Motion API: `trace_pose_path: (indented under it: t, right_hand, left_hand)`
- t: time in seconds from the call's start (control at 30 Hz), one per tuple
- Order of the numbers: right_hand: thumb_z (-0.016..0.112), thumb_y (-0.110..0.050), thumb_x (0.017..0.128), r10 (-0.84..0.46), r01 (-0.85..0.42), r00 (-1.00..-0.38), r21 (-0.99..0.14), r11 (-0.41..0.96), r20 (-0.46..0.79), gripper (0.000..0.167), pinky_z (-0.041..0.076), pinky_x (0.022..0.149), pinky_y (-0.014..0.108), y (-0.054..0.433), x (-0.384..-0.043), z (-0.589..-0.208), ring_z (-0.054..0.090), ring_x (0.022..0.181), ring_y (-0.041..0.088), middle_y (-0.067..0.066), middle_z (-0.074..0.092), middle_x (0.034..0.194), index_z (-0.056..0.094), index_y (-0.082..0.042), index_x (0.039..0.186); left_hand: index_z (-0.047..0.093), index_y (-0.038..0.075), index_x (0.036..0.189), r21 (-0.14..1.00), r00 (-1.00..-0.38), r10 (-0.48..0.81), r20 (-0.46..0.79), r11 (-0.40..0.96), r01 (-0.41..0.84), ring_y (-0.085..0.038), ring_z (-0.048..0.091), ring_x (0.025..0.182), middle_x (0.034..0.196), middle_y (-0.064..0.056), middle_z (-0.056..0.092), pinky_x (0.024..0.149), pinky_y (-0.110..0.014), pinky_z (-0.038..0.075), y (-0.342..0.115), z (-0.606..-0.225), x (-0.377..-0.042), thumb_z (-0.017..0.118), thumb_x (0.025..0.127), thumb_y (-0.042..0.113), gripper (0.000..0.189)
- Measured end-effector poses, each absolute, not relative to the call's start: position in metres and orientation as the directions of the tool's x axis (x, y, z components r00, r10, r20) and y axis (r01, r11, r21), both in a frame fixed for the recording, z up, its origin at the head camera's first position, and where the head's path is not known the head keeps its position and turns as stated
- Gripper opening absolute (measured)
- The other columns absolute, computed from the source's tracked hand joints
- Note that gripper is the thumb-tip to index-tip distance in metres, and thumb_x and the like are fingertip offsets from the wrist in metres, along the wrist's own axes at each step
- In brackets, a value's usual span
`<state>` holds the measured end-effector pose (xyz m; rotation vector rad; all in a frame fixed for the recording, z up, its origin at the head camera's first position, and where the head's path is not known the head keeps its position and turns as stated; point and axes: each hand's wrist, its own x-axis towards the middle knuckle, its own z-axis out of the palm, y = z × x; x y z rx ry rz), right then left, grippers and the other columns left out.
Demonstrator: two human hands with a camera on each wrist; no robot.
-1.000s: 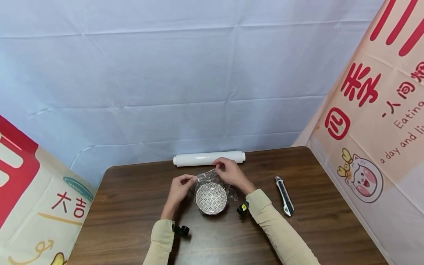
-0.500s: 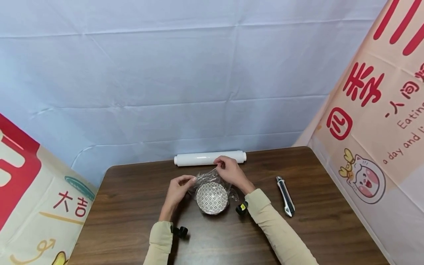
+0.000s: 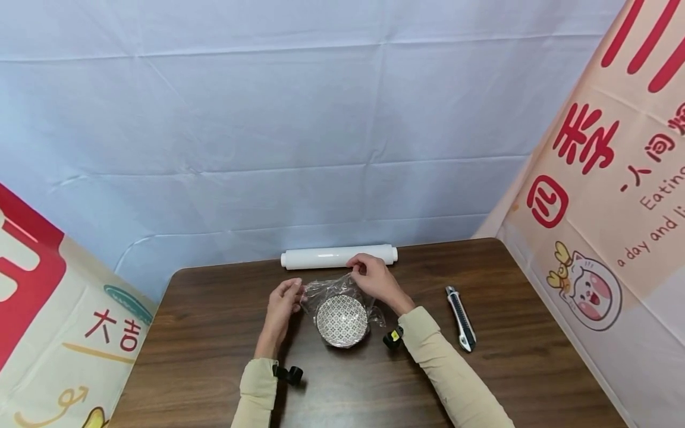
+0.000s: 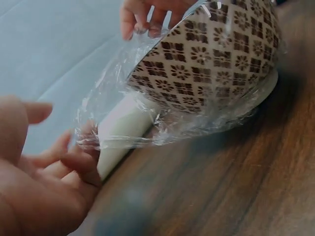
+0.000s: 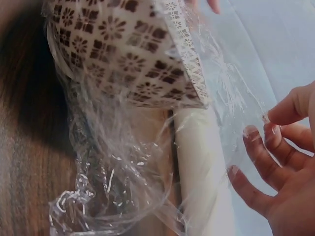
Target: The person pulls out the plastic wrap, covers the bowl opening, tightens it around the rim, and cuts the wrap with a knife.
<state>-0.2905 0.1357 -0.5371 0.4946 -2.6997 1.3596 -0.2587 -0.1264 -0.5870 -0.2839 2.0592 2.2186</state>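
A patterned bowl (image 3: 342, 321) stands on the table, wrapped in clear cling film (image 3: 327, 289) that bunches up beyond its far rim. At the film's upper right edge my right hand (image 3: 374, 278) pinches it between thumb and forefinger, as the right wrist view shows with the film's tip (image 5: 266, 118). My left hand (image 3: 279, 306) is at the film's left edge. In the left wrist view its thumb stands well apart from the fingers, and the loosely bent fingers (image 4: 81, 164) touch the film's edge from behind. Crumpled film (image 5: 113, 191) hangs down the bowl's right side.
A white roll of cling film (image 3: 321, 257) lies along the table's far edge, partly behind my right hand. To the right lies a utility knife (image 3: 461, 318). The wooden table (image 3: 214, 333) ends at a pale cloth backdrop (image 3: 257, 148), with printed cloths either side.
My left hand has let go of its pinch on the film and moved slightly left and away, its fingers loosening. The right hand keeps its pinch almost in place. The bowl has stayed put.
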Motion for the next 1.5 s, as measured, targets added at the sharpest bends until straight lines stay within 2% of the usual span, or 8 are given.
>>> trace_pose_path:
  t: [0.3,0.47,0.63,0.8,0.97,1.13,1.4,1.5]
  right_hand:
    - [0.063,-0.001,0.096,-0.31,-0.403,-0.91,-0.766,0.502,0.275,0.018,0.053,0.076,0.022,0.138,-0.292,-0.535,0.062,0.083,0.01,0.009,0.074,0.1,0.076,-0.007,0.108]
    - [0.064,-0.003,0.098,-0.327,-0.399,-0.908,-0.777,0.488,0.261,0.016,0.052,0.072,0.021,0.14,-0.292,-0.535,0.06,0.078,0.007,0.006,0.071,0.094,0.075,-0.007,0.109]
    - [0.067,-0.004,0.099,-0.328,-0.4,-0.907,-0.788,0.468,0.266,0.014,0.053,0.072,0.021,0.141,-0.293,-0.536,0.062,0.079,0.009,0.007,0.073,0.094,0.074,-0.003,0.111]
    - [0.068,-0.011,0.102,-0.313,-0.374,-0.917,-0.801,0.467,0.246,0.019,0.06,0.087,0.035,0.143,-0.296,-0.537,0.071,0.096,0.021,0.012,0.076,0.107,0.073,-0.004,0.118]
    - [0.068,-0.028,0.103,-0.305,-0.246,-0.948,-0.803,0.543,0.084,0.045,0.053,0.11,0.05,0.149,-0.299,-0.543,0.066,0.127,0.034,0.015,0.071,0.133,0.062,-0.003,0.14]
    - [0.062,-0.027,0.105,-0.411,-0.189,-0.908,-0.796,0.575,-0.081,0.055,0.053,0.109,0.05,0.156,-0.299,-0.554,0.067,0.126,0.032,0.014,0.072,0.132,0.051,0.001,0.151]
    - [0.067,-0.019,0.102,-0.372,-0.226,-0.928,-0.82,0.526,0.017,0.016,0.054,0.092,0.035,0.167,-0.3,-0.558,0.066,0.101,0.017,0.007,0.074,0.107,0.075,-0.009,0.112]
    - [0.066,-0.02,0.103,-0.327,-0.194,-0.944,-0.864,0.465,0.035,0.014,0.053,0.086,0.033,0.17,-0.302,-0.557,0.066,0.096,0.016,0.008,0.075,0.103,0.075,-0.009,0.104]
  left_hand:
    - [0.071,0.002,0.131,0.984,-0.983,0.086,-0.164,-0.056,-0.169,-0.006,0.055,0.078,0.1,0.005,0.071,0.07,-0.023,0.048,-0.12,-0.576,-0.263,0.073,0.101,0.026,0.039]
    - [0.073,-0.002,0.121,0.986,-0.988,0.035,-0.15,-0.068,-0.152,-0.006,0.061,0.086,0.102,0.007,0.072,0.074,-0.023,0.051,-0.119,-0.574,-0.265,0.07,0.103,0.022,0.03]
    - [0.064,0.003,0.123,0.989,-0.993,-0.018,-0.12,-0.093,-0.118,-0.008,0.054,0.075,0.093,0.006,0.062,0.068,-0.027,0.045,-0.116,-0.574,-0.265,0.061,0.108,0.024,0.027]
    - [0.056,0.007,0.124,0.995,-0.996,-0.035,-0.079,-0.066,-0.076,-0.009,0.054,0.068,0.094,0.006,0.066,0.064,-0.026,0.044,-0.114,-0.574,-0.265,0.053,0.112,0.027,0.024]
    - [0.052,0.008,0.121,0.996,-0.994,-0.092,-0.055,-0.073,-0.049,-0.009,0.06,0.073,0.091,0.007,0.064,0.07,-0.026,0.046,-0.116,-0.574,-0.27,0.048,0.113,0.021,0.015]
    - [0.053,0.006,0.123,0.994,-0.988,-0.131,-0.086,-0.074,-0.077,-0.007,0.058,0.075,0.091,0.011,0.067,0.072,-0.028,0.046,-0.124,-0.577,-0.274,0.053,0.11,0.013,0.015]
    - [0.053,-0.005,0.135,0.997,-0.992,-0.113,-0.048,-0.071,-0.041,-0.008,0.055,0.08,0.1,0.004,0.069,0.073,-0.029,0.047,-0.128,-0.579,-0.276,0.065,0.105,0.011,0.036]
    - [0.055,-0.004,0.134,0.995,-0.99,-0.137,-0.039,-0.1,-0.026,-0.008,0.055,0.081,0.098,0.005,0.067,0.073,-0.027,0.047,-0.125,-0.581,-0.278,0.066,0.104,0.011,0.036]
